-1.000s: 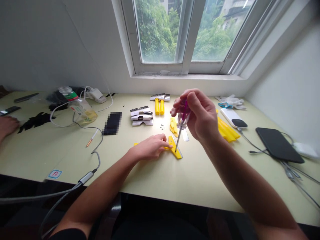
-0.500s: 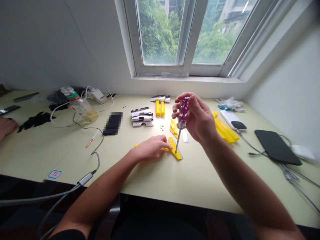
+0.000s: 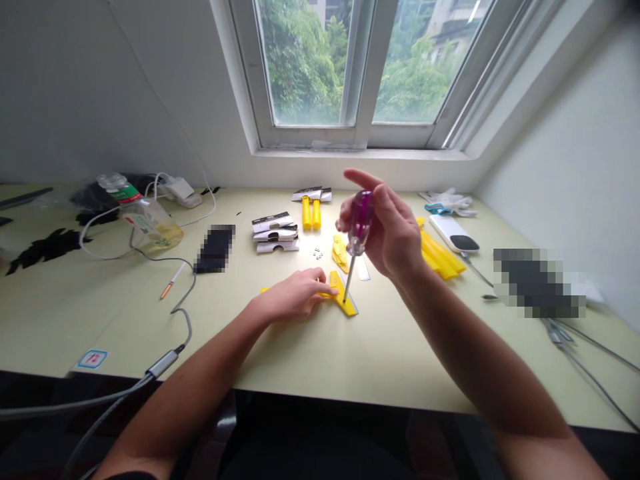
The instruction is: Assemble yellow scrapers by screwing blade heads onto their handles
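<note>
1. On the table [image 3: 400, 353], at the left, a clear bottle [image 3: 143, 212] with a green and white label holds some yellowish liquid [image 3: 171, 235] near its base.
2. Flat white-and-black card sleeves [image 3: 275, 233] lie stacked near the middle; what they contain, if anything, I cannot tell.
3. Farther back, two yellow handles [image 3: 311, 213] stick out towards the person from similar card sleeves [image 3: 313, 193].
4. The yellow scraper [image 3: 345, 301] lies on the table in front of the person, its angled head edged with a thin grey strip and its handle mostly covered by the left hand [image 3: 299, 293].
5. The left hand's fingers bend over that handle, the index finger stretched onto the head.
6. The right hand [image 3: 390, 230] clamps the screwdriver [image 3: 361, 220] by its clear purple handle between thumb and fingers, its index finger raised clear.
7. The screwdriver leans slightly, its metal shaft running down to the scraper's head.
8. Small metal pieces [image 3: 318, 253] and yellow plastic parts [image 3: 340, 252] lie just beyond.
</note>
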`<state>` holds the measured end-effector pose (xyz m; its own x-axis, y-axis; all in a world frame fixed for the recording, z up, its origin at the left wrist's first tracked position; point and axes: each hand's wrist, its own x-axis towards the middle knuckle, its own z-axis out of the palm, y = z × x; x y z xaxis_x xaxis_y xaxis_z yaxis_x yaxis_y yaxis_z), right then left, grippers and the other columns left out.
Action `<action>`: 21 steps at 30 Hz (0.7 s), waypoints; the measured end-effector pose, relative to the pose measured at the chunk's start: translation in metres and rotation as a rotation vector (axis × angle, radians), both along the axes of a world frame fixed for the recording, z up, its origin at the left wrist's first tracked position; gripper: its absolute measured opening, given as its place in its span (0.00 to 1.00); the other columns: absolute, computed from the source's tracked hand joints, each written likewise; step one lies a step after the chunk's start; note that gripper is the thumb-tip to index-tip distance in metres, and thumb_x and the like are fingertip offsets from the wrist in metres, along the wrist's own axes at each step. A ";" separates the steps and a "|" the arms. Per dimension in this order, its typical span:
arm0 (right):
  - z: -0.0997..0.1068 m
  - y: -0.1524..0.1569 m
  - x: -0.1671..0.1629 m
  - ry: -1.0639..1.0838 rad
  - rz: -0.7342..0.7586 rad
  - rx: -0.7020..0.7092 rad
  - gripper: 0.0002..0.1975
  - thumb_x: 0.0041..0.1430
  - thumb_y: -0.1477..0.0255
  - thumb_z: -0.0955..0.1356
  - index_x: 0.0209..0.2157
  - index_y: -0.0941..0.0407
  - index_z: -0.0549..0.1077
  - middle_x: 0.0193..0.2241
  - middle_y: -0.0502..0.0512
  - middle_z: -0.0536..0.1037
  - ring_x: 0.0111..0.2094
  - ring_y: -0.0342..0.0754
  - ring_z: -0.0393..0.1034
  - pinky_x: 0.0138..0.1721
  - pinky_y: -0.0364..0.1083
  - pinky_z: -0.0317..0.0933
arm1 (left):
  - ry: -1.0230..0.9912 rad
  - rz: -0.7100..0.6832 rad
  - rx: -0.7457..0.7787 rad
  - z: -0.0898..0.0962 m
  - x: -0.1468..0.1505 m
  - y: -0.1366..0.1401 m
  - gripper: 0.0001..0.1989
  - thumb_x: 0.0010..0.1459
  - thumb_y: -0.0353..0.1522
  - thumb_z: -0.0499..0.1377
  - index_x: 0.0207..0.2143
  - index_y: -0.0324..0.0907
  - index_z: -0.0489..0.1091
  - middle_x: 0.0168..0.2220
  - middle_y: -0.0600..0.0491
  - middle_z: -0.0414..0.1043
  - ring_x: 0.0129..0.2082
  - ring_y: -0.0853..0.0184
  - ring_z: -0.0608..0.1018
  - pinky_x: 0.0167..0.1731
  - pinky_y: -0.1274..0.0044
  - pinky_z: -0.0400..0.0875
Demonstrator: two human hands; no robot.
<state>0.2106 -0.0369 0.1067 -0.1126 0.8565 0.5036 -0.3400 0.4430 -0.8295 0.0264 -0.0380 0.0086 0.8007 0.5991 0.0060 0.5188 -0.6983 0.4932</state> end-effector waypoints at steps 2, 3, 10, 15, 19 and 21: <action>-0.001 0.001 0.000 0.041 0.047 0.001 0.18 0.61 0.52 0.63 0.43 0.50 0.68 0.25 0.46 0.68 0.19 0.39 0.61 0.19 0.42 0.57 | 0.001 -0.010 0.000 0.000 0.000 0.001 0.20 0.62 0.26 0.53 0.53 0.50 0.72 0.45 0.49 0.68 0.44 0.63 0.71 0.45 0.73 0.66; -0.003 0.001 0.001 0.060 0.066 0.012 0.18 0.62 0.51 0.62 0.42 0.49 0.67 0.24 0.46 0.67 0.17 0.38 0.58 0.17 0.41 0.55 | 0.000 -0.013 0.000 -0.001 0.000 0.001 0.20 0.62 0.26 0.53 0.53 0.50 0.72 0.45 0.49 0.68 0.44 0.63 0.71 0.46 0.73 0.66; -0.005 0.001 0.001 -0.018 0.019 0.035 0.15 0.60 0.55 0.67 0.43 0.49 0.67 0.28 0.48 0.69 0.27 0.42 0.68 0.27 0.43 0.64 | -0.002 -0.005 0.016 -0.003 0.000 0.001 0.20 0.62 0.26 0.53 0.53 0.50 0.72 0.45 0.49 0.67 0.43 0.64 0.70 0.45 0.73 0.67; -0.005 0.004 0.001 0.047 0.046 0.013 0.16 0.62 0.52 0.62 0.38 0.50 0.65 0.29 0.47 0.68 0.21 0.39 0.61 0.20 0.42 0.58 | -0.005 -0.015 0.014 -0.002 -0.001 0.001 0.20 0.62 0.26 0.53 0.54 0.50 0.72 0.45 0.49 0.67 0.43 0.64 0.70 0.45 0.73 0.67; -0.009 0.004 -0.001 0.033 -0.027 0.054 0.15 0.57 0.57 0.69 0.40 0.49 0.65 0.27 0.46 0.66 0.23 0.39 0.62 0.21 0.41 0.59 | -0.002 -0.009 0.019 -0.003 -0.001 0.001 0.20 0.62 0.26 0.53 0.53 0.50 0.72 0.45 0.49 0.67 0.44 0.63 0.70 0.46 0.72 0.67; -0.009 0.005 -0.001 0.017 -0.077 0.049 0.16 0.58 0.56 0.68 0.41 0.49 0.65 0.26 0.46 0.66 0.25 0.41 0.65 0.26 0.43 0.63 | -0.002 -0.011 0.016 -0.003 -0.001 0.001 0.20 0.62 0.26 0.53 0.53 0.50 0.72 0.45 0.49 0.67 0.44 0.63 0.70 0.45 0.72 0.67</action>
